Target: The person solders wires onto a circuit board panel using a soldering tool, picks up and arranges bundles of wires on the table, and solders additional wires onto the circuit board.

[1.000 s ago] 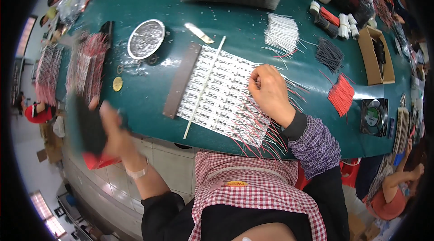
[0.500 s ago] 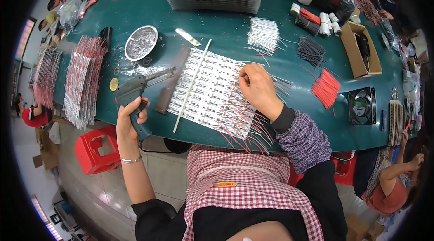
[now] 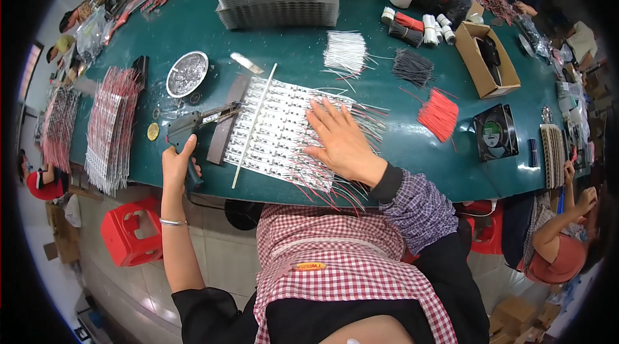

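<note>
My left hand [image 3: 175, 167] is wrapped round the grip of a dark soldering gun [image 3: 183, 127]. Its long tip points right, over a brown bar [image 3: 222, 134] at the left edge of a white panel of small circuit boards [image 3: 274, 128]. A thin pale rod [image 3: 255, 123] lies across the panel's left part. Flat on the panel's right part rests my right hand [image 3: 345, 144], fingers spread and holding nothing. Red, black and white wires [image 3: 325, 183] stick out from the panel's right side, some hidden beneath that hand.
A metal bowl [image 3: 187, 74] stands behind the soldering gun. Wired panels [image 3: 111, 128] are stacked at left, bare ones [image 3: 277, 5] at the back. White [image 3: 345, 52], black [image 3: 412, 67] and red wire bundles [image 3: 438, 115], a cardboard box [image 3: 487, 63] and a fan [image 3: 495, 132] lie right.
My right hand has gone from bent, gathered fingers at the panel's wires to lying flat with fingers spread. The left hand keeps the soldering gun beside the panel. The whole view has shifted slightly.
</note>
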Action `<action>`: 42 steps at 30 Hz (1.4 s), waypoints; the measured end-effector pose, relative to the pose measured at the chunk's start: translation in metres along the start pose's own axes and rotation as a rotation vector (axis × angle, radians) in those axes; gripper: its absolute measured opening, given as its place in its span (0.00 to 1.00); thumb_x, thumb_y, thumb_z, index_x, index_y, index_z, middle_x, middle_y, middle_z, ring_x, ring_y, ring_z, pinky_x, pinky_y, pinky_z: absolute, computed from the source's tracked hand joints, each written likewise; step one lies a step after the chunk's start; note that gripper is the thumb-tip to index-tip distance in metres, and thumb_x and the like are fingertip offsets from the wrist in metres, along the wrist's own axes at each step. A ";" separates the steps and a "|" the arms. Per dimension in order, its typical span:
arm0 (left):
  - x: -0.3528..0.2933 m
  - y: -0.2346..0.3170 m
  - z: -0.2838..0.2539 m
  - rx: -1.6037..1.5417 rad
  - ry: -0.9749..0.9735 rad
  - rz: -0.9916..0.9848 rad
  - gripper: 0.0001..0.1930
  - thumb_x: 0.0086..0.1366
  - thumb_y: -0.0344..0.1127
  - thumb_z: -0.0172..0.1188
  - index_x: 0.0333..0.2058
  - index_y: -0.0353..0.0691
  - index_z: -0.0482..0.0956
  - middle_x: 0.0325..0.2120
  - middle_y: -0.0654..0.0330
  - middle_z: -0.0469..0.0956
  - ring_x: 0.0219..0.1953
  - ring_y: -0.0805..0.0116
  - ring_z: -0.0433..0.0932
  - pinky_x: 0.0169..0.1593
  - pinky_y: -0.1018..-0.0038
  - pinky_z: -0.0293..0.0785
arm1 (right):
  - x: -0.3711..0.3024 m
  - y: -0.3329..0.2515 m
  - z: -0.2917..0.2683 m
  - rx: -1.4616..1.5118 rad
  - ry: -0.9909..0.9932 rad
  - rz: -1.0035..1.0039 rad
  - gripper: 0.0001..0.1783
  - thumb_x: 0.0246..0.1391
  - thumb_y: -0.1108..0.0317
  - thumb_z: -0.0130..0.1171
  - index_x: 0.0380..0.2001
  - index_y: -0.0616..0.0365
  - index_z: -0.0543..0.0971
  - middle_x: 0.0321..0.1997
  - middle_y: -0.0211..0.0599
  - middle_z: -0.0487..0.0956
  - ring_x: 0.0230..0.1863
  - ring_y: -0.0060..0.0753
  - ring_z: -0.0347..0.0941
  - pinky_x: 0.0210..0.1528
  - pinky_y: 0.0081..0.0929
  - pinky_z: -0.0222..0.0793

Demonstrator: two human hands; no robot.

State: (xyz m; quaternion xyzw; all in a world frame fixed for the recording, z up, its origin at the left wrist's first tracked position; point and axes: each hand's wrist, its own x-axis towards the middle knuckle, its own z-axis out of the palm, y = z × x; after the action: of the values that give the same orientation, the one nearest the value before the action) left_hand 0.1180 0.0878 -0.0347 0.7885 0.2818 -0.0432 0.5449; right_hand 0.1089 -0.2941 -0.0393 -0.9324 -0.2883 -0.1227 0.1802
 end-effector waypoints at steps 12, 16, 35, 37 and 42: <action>-0.091 -0.001 0.079 0.739 0.153 0.887 0.14 0.64 0.42 0.62 0.35 0.36 0.74 0.28 0.45 0.79 0.31 0.40 0.78 0.34 0.55 0.74 | 0.000 -0.007 -0.021 0.190 -0.090 0.139 0.41 0.55 0.55 0.62 0.67 0.64 0.62 0.72 0.54 0.59 0.74 0.56 0.50 0.74 0.51 0.44; -0.087 -0.023 0.081 0.801 0.145 0.757 0.09 0.66 0.35 0.59 0.34 0.34 0.72 0.26 0.42 0.77 0.30 0.38 0.77 0.32 0.51 0.70 | 0.019 -0.010 0.023 0.187 -0.217 0.054 0.47 0.53 0.47 0.62 0.66 0.68 0.60 0.72 0.58 0.58 0.74 0.56 0.50 0.74 0.53 0.41; -0.236 -0.105 0.008 -0.147 0.080 0.162 0.07 0.71 0.32 0.53 0.40 0.36 0.78 0.22 0.71 0.70 0.19 0.88 0.57 0.21 0.85 0.49 | -0.006 -0.007 0.021 0.071 -0.206 0.097 0.47 0.57 0.44 0.57 0.70 0.65 0.56 0.75 0.54 0.53 0.77 0.50 0.44 0.76 0.52 0.35; -0.259 -0.120 0.002 -0.169 0.108 0.117 0.07 0.71 0.30 0.54 0.41 0.34 0.78 0.22 0.70 0.71 0.19 0.87 0.57 0.22 0.85 0.50 | -0.005 -0.007 0.022 -0.004 -0.197 0.054 0.45 0.60 0.43 0.52 0.69 0.66 0.58 0.75 0.53 0.54 0.78 0.48 0.43 0.76 0.53 0.34; -0.290 -0.152 0.002 -0.225 0.140 0.018 0.08 0.71 0.30 0.54 0.42 0.32 0.78 0.26 0.67 0.75 0.24 0.85 0.64 0.27 0.85 0.58 | -0.004 -0.004 0.025 -0.013 -0.184 -0.003 0.44 0.61 0.42 0.52 0.70 0.62 0.58 0.76 0.50 0.54 0.78 0.48 0.42 0.76 0.51 0.33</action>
State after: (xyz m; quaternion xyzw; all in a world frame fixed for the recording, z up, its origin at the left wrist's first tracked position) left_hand -0.1997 0.0084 -0.0538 0.7260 0.3151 0.0485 0.6093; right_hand 0.1059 -0.2829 -0.0622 -0.9405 -0.3040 -0.0387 0.1465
